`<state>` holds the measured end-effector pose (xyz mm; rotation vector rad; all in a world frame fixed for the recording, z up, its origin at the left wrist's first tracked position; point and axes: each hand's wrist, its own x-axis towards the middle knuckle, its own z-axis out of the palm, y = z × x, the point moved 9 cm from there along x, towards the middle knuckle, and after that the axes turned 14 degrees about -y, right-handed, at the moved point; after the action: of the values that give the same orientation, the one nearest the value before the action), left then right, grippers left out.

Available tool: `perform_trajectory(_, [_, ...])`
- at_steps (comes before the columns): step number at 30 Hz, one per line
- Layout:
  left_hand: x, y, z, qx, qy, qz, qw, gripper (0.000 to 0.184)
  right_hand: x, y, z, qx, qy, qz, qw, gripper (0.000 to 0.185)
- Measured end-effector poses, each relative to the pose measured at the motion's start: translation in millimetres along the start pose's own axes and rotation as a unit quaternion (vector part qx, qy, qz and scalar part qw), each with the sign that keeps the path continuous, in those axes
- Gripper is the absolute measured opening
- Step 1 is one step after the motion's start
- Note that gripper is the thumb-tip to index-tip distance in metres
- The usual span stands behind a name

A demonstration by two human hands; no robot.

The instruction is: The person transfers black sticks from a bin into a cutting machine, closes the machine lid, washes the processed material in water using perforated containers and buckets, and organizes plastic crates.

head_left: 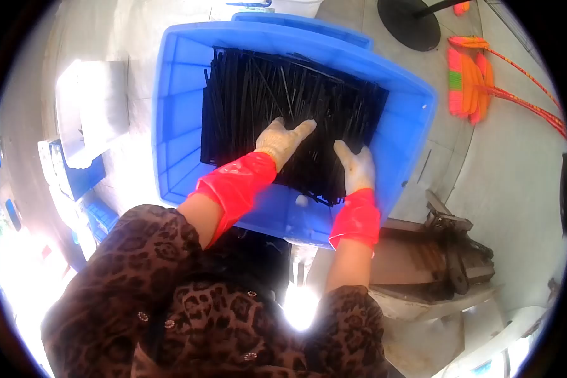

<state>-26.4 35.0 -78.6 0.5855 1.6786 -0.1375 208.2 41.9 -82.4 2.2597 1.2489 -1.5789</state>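
A large blue plastic tub (176, 120) holds a thick layer of long, thin black strips (252, 88), most lying lengthwise away from me. I cannot tell what the strips are made of. My left hand (285, 138), in a cream knit glove with a red rubber cuff, rests on the middle of the strips with thumb and fingers apart. Nearer the tub's right side, my right hand (357, 167) wears the same kind of glove. It touches the right part of the strips, thumb held away from the fingers. Some fingertips are hard to make out against the black.
Behind the tub is another blue tub (302, 24). A round black base (411, 25) and orange mop heads (469, 82) are at the upper right. A worn metal-and-wood device (435, 252) stands close on the right, and a white box (94, 107) on the left.
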Motion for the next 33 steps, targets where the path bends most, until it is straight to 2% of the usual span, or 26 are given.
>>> perform_trajectory(2, [-1.8, 4.9, 3.4, 0.024, -0.037, 0.054, 0.998, 0.092, 8.3, 3.8, 6.5, 0.035, -0.063, -0.073, 0.995, 0.075])
perform_trajectory(3, [-2.4, 1.6, 2.5, 0.018, -0.036, 0.053, 0.998, 0.092, -1.9, -9.3, -0.8, 0.030, -0.066, -0.075, 0.995, 0.075])
perform_trajectory(5, [-1.8, -6.3, 6.5, -0.026, -0.066, 0.065, 0.995, 0.088, -36.3, -62.1, -4.1, 0.046, -0.132, -0.136, 0.981, 0.067])
perform_trajectory(6, [-1.3, -13.3, 6.6, -0.030, -0.064, 0.064, 0.995, 0.088, -38.5, -65.0, 0.0, 0.043, -0.135, -0.138, 0.980, 0.067])
perform_trajectory(8, [-3.8, -18.3, 5.8, -0.076, -0.052, 0.116, 0.989, 0.080, -40.9, -66.9, 19.2, 0.082, -0.206, -0.144, 0.964, 0.061])
perform_trajectory(9, [-10.1, -18.0, 4.2, -0.079, -0.051, 0.116, 0.989, 0.080, -33.7, -53.4, 31.4, 0.101, -0.196, -0.158, 0.963, 0.058])
perform_trajectory(11, [-27.2, -4.7, 5.0, -0.298, -0.124, 0.209, 0.923, 0.077, -25.2, -29.3, 60.9, 0.189, -0.198, -0.147, 0.951, 0.055])
perform_trajectory(12, [-17.8, -27.0, -6.1, -0.206, -0.060, 0.129, 0.968, 0.075, -42.8, -58.6, 64.5, 0.313, -0.265, -0.175, 0.895, 0.052])
perform_trajectory(13, [-24.8, -24.0, -13.7, -0.208, -0.059, 0.123, 0.968, 0.075, -50.4, -66.8, 69.1, 0.313, -0.270, -0.171, 0.894, 0.052])
perform_trajectory(15, [-41.3, -11.1, -23.7, -0.147, -0.089, 0.144, 0.975, 0.076, -62.2, -81.5, 62.4, 0.350, -0.217, -0.210, 0.887, 0.053])
perform_trajectory(16, [-49.6, -14.4, -31.2, -0.102, -0.032, 0.105, 0.989, 0.081, -74.1, -91.6, 55.0, 0.353, -0.209, -0.254, 0.876, 0.056])
perform_trajectory(17, [-53.5, -17.1, -35.6, -0.103, -0.031, 0.105, 0.989, 0.081, -74.7, -96.9, 54.8, 0.352, -0.210, -0.255, 0.876, 0.056])
perform_trajectory(19, [-70.6, 6.6, -37.2, -0.153, -0.125, 0.248, 0.948, 0.087, -69.7, -101.9, 53.7, 0.345, -0.179, -0.235, 0.891, 0.056])
perform_trajectory(20, [-29.3, -25.4, -31.2, -0.096, -0.016, 0.217, 0.971, 0.077, -19.7, -67.0, 84.5, 0.317, -0.163, -0.211, 0.910, 0.057])
perform_trajectory(21, [-11.7, -27.8, -24.8, -0.094, -0.024, 0.205, 0.974, 0.077, -6.2, -56.8, 83.3, 0.322, -0.165, -0.196, 0.911, 0.057])
perform_trajectory(23, [-9.0, -22.9, -8.9, -0.267, -0.186, 0.303, 0.896, 0.078, -6.2, -52.3, 77.3, 0.291, -0.132, -0.215, 0.923, 0.060])
perform_trajectory(24, [-21.1, -21.1, -19.9, -0.214, -0.132, 0.263, 0.932, 0.076, -21.5, -80.6, 67.9, 0.329, -0.191, -0.258, 0.888, 0.061])
perform_trajectory(25, [-30.5, -19.6, -31.7, -0.158, -0.079, 0.217, 0.960, 0.074, -21.1, -83.6, 72.0, 0.329, -0.199, -0.260, 0.885, 0.061])
perform_trajectory(27, [-1.8, -51.6, -23.9, -0.167, -0.047, 0.169, 0.970, 0.072, -15.3, -73.2, 65.9, 0.222, -0.151, -0.200, 0.942, 0.063])
perform_trajectory(28, [-5.7, -60.8, -27.9, -0.195, -0.010, 0.156, 0.968, 0.072, -19.0, -70.1, 64.1, 0.225, -0.157, -0.191, 0.942, 0.063])
perform_trajectory(29, [-12.1, -71.2, -32.8, -0.222, 0.029, 0.142, 0.964, 0.071, -23.4, -65.5, 60.8, 0.171, -0.146, -0.165, 0.960, 0.065])
perform_trajectory(30, [-27.2, -74.0, -38.2, -0.212, 0.039, 0.125, 0.969, 0.071, -28.3, -61.0, 59.8, 0.116, -0.133, -0.141, 0.974, 0.067])
perform_trajectory(31, [-42.4, -71.2, -42.0, -0.208, 0.040, 0.119, 0.970, 0.071, -35.5, -58.0, 62.5, 0.121, -0.138, -0.139, 0.973, 0.067])
perform_trajectory(33, [-60.5, -80.9, -49.3, -0.093, 0.046, 0.014, 0.994, 0.070, -50.8, -36.5, 57.4, -0.049, -0.059, -0.028, 0.997, 0.068])
